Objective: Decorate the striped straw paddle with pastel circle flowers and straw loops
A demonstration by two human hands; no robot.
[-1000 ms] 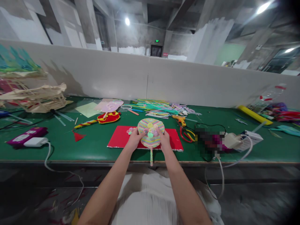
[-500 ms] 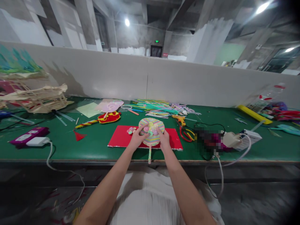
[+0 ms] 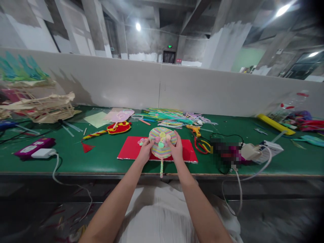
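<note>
Between my two hands is a round hand fan [image 3: 162,153] with pastel stripes, its twisted handle pointing toward me. A cluster of pastel flower pieces [image 3: 161,144] sits on its face. My left hand [image 3: 145,149] grips the fan's left edge, and my right hand [image 3: 177,147] grips the right edge with the thumb on its face. Beneath the fan lies a red board [image 3: 130,148]. Another small pastel flower [image 3: 141,141] rests on that board beside my left hand, partly covered by the fingers.
Pipe cleaners [image 3: 174,116] lie in a heap behind the board. A red-and-yellow fan [image 3: 118,128] with a tassel is at left. To the right are an orange glue gun [image 3: 193,130], scissors [image 3: 201,146] and a power strip [image 3: 246,152]. A wooden stick model [image 3: 50,108] stands far left.
My left fingers have drawn back from the flower cluster to the fan's left edge. My right hand has also shifted outward, so more of the flower pieces show.
</note>
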